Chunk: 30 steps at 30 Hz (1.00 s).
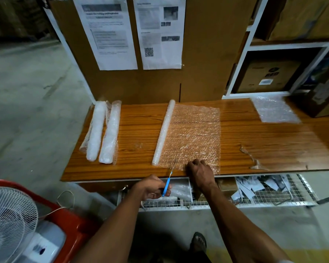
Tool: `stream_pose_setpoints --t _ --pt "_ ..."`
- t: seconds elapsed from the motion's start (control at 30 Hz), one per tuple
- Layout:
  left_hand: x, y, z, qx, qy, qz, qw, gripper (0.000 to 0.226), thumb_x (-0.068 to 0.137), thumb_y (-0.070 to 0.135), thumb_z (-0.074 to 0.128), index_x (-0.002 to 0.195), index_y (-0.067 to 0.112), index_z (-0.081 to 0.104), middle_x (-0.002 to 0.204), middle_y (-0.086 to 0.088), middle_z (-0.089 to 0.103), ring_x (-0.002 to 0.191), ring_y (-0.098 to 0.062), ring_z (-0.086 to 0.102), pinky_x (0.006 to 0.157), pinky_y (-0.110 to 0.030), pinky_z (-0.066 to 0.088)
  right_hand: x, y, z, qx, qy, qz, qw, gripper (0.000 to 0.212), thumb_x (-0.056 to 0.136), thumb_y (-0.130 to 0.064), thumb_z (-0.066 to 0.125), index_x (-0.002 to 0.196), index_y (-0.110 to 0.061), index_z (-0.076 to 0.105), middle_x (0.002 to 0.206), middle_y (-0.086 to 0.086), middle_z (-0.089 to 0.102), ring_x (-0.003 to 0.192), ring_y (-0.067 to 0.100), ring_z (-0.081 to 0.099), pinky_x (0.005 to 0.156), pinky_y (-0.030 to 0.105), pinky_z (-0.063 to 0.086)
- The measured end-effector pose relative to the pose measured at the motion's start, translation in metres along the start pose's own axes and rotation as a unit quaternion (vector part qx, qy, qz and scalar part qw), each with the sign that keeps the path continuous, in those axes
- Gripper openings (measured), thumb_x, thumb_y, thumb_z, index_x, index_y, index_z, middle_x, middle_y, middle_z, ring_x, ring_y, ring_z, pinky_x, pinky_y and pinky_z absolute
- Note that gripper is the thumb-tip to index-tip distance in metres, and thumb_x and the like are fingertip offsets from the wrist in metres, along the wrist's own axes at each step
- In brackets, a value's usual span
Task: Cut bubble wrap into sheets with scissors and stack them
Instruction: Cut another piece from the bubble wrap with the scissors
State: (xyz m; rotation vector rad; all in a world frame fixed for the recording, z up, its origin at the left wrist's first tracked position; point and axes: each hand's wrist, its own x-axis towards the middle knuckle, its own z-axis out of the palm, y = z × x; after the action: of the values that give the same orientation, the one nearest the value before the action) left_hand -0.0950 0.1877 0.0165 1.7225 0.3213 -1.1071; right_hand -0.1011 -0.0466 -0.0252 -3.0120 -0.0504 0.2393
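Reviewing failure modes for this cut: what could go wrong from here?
1. The scissors point into the unrolled bubble wrap close beside the right hand pressing it down; fingers could get nicked.
2. Only the near edge is held, so the far end or the roll may shift and skew the cut.

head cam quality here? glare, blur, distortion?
Head view: strong wide-angle bowing at the edges, dim corners; glare on the table at right; posters too soft to read; the stack looks smeared; left hand with scissors and right hand are reasonably sharp.
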Motion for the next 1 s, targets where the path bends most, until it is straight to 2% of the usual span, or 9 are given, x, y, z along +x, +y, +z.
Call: stream_pose_setpoints --t 0.1,0.17,0.3,0.47,0.53,0.63,0.77,0.9,1.0 --pt "0.001 -0.001 -0.002 0.003 -0.008 -0.012 1.000 0.019 0.094 0.018 0.075 0.107 0.004 0.072 0.106 -0.013 0.079 0.107 -0.021 0.075 0.070 -0.023 0.053 0.004 0.005 -0.002 0.010 0.003 0.000 1.000 0.042 0.102 -0.029 0.064 0.141 -0.021 0.053 0.143 0.007 0.052 0.131 0.029 0.048 0.104 0.044 0.050" --pt "0.003 -0.003 -0.004 0.005 -0.011 -0.017 1.000 0.018 0.093 0.019 0.076 0.106 0.006 0.072 0.106 -0.011 0.079 0.107 -0.021 0.075 0.081 -0.030 0.056 0.007 0.006 -0.002 -0.005 0.011 -0.004 1.000 0.038 0.104 -0.031 0.059 0.141 -0.021 0.054 0.142 0.007 0.054 0.130 0.030 0.049 0.104 0.044 0.047" --pt "0.003 -0.002 -0.005 -0.002 -0.024 -0.030 0.999 0.018 0.093 0.018 0.075 0.107 0.006 0.073 0.115 -0.014 0.077 0.105 -0.022 0.074 0.095 -0.041 0.056 0.014 0.004 0.001 -0.020 0.005 0.005 1.000 0.036 0.101 -0.024 0.065 0.136 -0.024 0.056 0.137 0.005 0.057 0.128 0.027 0.049 0.107 0.042 0.046" --pt "0.002 -0.002 -0.006 -0.027 -0.083 -0.061 0.994 0.015 0.095 0.016 0.073 0.106 0.005 0.072 0.117 -0.017 0.074 0.109 -0.024 0.072 0.094 -0.046 0.059 0.021 0.006 0.004 -0.011 0.000 0.006 1.000 0.039 0.099 -0.022 0.066 0.137 -0.018 0.054 0.139 0.006 0.053 0.131 0.026 0.047 0.110 0.042 0.044" --pt "0.001 -0.002 -0.005 -0.019 -0.090 -0.070 0.993 0.019 0.095 0.018 0.074 0.108 0.004 0.071 0.125 -0.019 0.072 0.111 -0.025 0.072 0.092 -0.045 0.060 0.019 0.006 0.004 -0.007 0.003 0.002 1.000 0.045 0.100 -0.025 0.066 0.140 -0.014 0.048 0.141 0.009 0.051 0.130 0.027 0.047 0.110 0.044 0.046" --pt "0.002 -0.002 -0.002 -0.006 -0.084 -0.084 0.993 0.027 0.093 0.021 0.075 0.114 0.004 0.071 0.121 -0.017 0.074 0.110 -0.025 0.073 0.092 -0.044 0.060 0.016 0.006 0.006 -0.006 -0.002 -0.011 1.000 0.047 0.101 -0.033 0.064 0.142 -0.017 0.047 0.140 0.010 0.049 0.128 0.029 0.048 0.108 0.046 0.046" --pt "0.005 -0.003 0.000 -0.001 -0.069 -0.104 0.992 0.028 0.093 0.026 0.075 0.113 0.005 0.073 0.116 -0.014 0.076 0.111 -0.023 0.073 0.092 -0.037 0.061 0.017 0.005 0.009 -0.017 -0.004 -0.006 1.000 0.047 0.096 -0.017 0.069 0.140 -0.020 0.051 0.141 0.010 0.050 0.129 0.028 0.048 0.109 0.045 0.047" --pt "0.006 -0.002 0.003 -0.038 -0.050 -0.093 0.994 0.041 0.092 0.028 0.077 0.125 0.004 0.069 0.119 -0.014 0.075 0.107 -0.022 0.074 0.077 -0.030 0.062 0.020 0.005 0.012 -0.022 0.007 -0.004 1.000 0.049 0.095 -0.014 0.069 0.139 -0.014 0.049 0.139 0.010 0.050 0.127 0.027 0.048 0.108 0.042 0.048" --pt "0.006 0.001 0.006 -0.059 -0.039 -0.080 0.994 0.039 0.092 0.030 0.077 0.122 0.007 0.069 0.118 -0.014 0.076 0.106 -0.022 0.075 0.071 -0.028 0.061 0.020 0.007 0.016 -0.005 0.012 -0.001 1.000 0.049 0.095 -0.015 0.070 0.138 -0.013 0.048 0.138 0.010 0.051 0.125 0.026 0.049 0.107 0.042 0.049"
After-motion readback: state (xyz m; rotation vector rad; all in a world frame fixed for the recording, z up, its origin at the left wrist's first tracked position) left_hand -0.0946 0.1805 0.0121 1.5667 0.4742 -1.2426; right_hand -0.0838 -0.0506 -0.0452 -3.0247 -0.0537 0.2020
